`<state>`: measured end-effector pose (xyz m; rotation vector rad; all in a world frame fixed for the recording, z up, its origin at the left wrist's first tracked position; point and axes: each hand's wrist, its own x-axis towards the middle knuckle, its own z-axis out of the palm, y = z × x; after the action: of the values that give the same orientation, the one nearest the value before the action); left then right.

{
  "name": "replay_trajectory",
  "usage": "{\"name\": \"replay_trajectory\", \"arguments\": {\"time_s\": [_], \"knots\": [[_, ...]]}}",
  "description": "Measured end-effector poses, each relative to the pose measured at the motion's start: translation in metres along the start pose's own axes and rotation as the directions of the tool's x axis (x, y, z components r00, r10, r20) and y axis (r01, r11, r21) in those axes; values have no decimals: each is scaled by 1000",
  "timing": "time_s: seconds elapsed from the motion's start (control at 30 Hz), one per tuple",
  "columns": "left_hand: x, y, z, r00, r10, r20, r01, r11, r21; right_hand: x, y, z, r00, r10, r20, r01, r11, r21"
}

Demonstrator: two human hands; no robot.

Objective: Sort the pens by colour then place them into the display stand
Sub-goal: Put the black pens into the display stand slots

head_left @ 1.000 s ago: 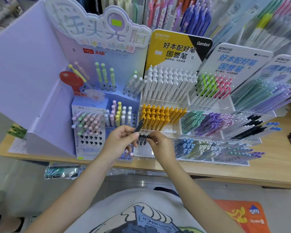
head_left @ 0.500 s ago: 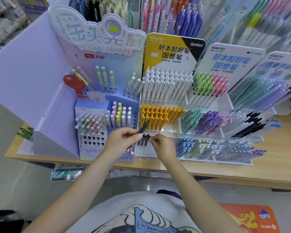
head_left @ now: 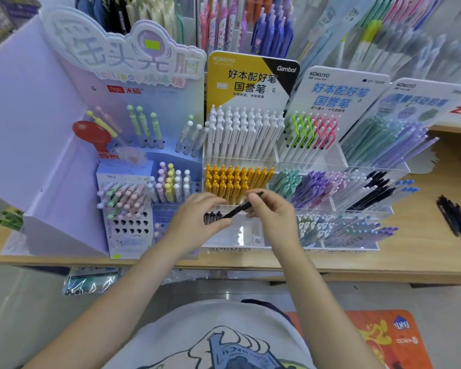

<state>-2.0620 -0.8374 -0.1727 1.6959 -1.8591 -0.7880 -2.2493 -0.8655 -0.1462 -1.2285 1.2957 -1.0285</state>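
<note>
Pinched between both hands, a black pen [head_left: 241,208] is being held slanted just above the front-left compartment of the clear display stand [head_left: 250,237]. Its lower end is being gripped by the curled fingers of the left hand [head_left: 197,214]; its upper part is being pinched by the right hand [head_left: 272,213]. A few black pens [head_left: 212,217] are already being kept upright in that compartment, just beside the left hand. Orange pens [head_left: 234,181] are being shown in the tier directly behind. More loose black pens [head_left: 454,218] are being left on the wooden counter [head_left: 415,251], well apart to the right.
</note>
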Motion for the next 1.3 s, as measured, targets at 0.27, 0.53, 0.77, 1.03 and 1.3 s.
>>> {"name": "replay_trajectory", "arguments": {"time_s": [0.27,0.53,0.77,1.03,1.3], "knots": [[-12,-48,8,980,25,197,-113,883,455,11,49,2,999,-39,-12,33,946,-323],[-11,-57,12,982,56,180,-132,885,447,19,77,19,993,-98,64,117,840,-530],[-10,-67,15,981,55,187,-135,884,448,26,81,37,982,-80,172,171,761,-625],[-11,-72,17,982,83,169,-149,893,425,24,83,37,987,-58,148,141,749,-648],[-10,-76,15,979,106,177,-173,888,426,31,79,43,985,-77,155,166,676,-718]]}}
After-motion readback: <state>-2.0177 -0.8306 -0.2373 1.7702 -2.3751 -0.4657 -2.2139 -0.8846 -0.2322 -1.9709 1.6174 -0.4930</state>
